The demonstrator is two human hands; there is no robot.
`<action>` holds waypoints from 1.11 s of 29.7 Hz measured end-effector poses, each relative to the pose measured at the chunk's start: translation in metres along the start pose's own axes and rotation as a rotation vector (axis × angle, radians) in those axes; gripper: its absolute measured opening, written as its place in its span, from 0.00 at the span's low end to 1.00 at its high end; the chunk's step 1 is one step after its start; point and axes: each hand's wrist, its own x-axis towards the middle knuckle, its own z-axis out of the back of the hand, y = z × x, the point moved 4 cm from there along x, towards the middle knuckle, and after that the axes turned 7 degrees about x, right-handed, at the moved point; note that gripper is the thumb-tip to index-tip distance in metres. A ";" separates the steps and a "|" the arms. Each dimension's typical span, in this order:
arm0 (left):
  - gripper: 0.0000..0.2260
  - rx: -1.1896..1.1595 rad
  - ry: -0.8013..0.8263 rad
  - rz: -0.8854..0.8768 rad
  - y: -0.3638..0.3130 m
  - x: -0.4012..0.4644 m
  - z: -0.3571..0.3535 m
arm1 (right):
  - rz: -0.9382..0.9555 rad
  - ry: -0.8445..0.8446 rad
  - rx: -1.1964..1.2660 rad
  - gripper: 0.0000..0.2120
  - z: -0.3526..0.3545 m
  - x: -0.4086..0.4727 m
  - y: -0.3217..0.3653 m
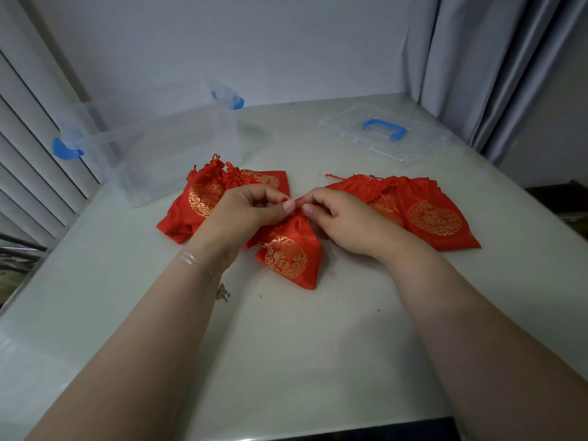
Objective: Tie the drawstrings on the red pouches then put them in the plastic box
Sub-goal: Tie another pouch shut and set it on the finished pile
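A red pouch [288, 254] with a gold round emblem lies in the middle of the table, its gathered neck pointing away from me. My left hand [251, 210] and my right hand [337, 218] meet over that neck, each pinching the red drawstring [297, 202] between thumb and fingertips. A pile of red pouches [203, 198] with knotted cords lies behind my left hand. More red pouches [429, 214] lie flat behind my right hand, cords loose. The clear plastic box [152, 148] with blue latches stands open at the back left; I see nothing inside it.
The box's clear lid [378, 135] with a blue handle lies flat at the back right. Grey curtains [496, 65] hang at the right edge of the table, a slatted panel [31, 148] at the left. A bracelet circles my left wrist.
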 end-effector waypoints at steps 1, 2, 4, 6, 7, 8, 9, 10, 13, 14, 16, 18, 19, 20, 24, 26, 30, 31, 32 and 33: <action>0.04 -0.002 -0.003 0.000 0.000 0.000 0.000 | -0.005 -0.037 -0.031 0.06 0.002 0.000 0.000; 0.03 0.001 -0.007 0.001 -0.001 -0.001 0.001 | -0.003 -0.081 -0.050 0.08 0.005 -0.001 0.000; 0.01 -0.002 -0.043 0.022 0.000 0.000 0.003 | 0.038 -0.161 -0.049 0.10 0.009 -0.003 0.005; 0.01 0.009 -0.093 0.036 0.001 0.002 0.005 | 0.115 -0.220 -0.040 0.10 0.013 -0.007 0.013; 0.02 0.007 -0.113 0.045 0.003 0.003 0.007 | 0.155 -0.230 -0.042 0.10 0.014 -0.008 0.018; 0.02 -0.015 -0.116 0.060 0.004 0.003 0.008 | 0.196 -0.223 -0.047 0.11 0.013 -0.011 0.023; 0.01 -0.046 -0.105 0.080 0.005 0.003 0.009 | 0.231 -0.205 -0.049 0.11 0.012 -0.013 0.028; 0.03 -0.081 -0.078 0.102 0.005 0.002 0.010 | 0.247 -0.178 -0.052 0.11 0.011 -0.014 0.031; 0.06 -0.136 -0.038 0.137 0.005 0.001 0.010 | 0.178 -0.065 -0.112 0.13 0.008 -0.012 0.026; 0.04 -0.136 -0.036 0.123 0.004 0.002 0.009 | 0.145 -0.038 -0.140 0.13 0.008 -0.012 0.024; 0.04 -0.098 -0.040 0.071 0.002 0.002 0.007 | 0.116 -0.089 -0.156 0.11 0.012 -0.011 0.020; 0.04 -0.059 -0.023 0.005 0.000 0.001 0.004 | 0.126 -0.217 -0.012 0.04 0.019 -0.011 0.021; 0.04 -0.058 -0.004 -0.023 -0.002 0.000 0.003 | 0.123 -0.225 0.074 0.05 0.021 -0.011 0.022; 0.04 -0.059 0.014 -0.051 -0.004 -0.002 0.001 | 0.112 -0.189 0.129 0.07 0.020 -0.010 0.022; 0.04 0.031 -0.007 -0.173 -0.009 -0.004 -0.003 | -0.005 -0.065 0.135 0.07 0.011 -0.005 0.013; 0.03 0.049 -0.041 -0.193 -0.009 -0.005 -0.005 | -0.046 -0.101 0.173 0.07 0.012 -0.005 0.010; 0.05 0.087 -0.094 -0.202 -0.008 -0.004 -0.006 | -0.025 -0.161 0.037 0.06 0.014 -0.004 0.012; 0.05 0.102 -0.112 -0.199 -0.007 -0.004 -0.006 | -0.018 -0.176 0.012 0.06 0.014 -0.004 0.013; 0.05 0.118 -0.127 -0.196 -0.006 -0.003 -0.005 | -0.016 -0.185 -0.004 0.06 0.014 -0.004 0.014; 0.05 0.132 -0.133 -0.196 -0.006 -0.003 -0.005 | -0.011 -0.193 -0.021 0.06 0.013 -0.005 0.014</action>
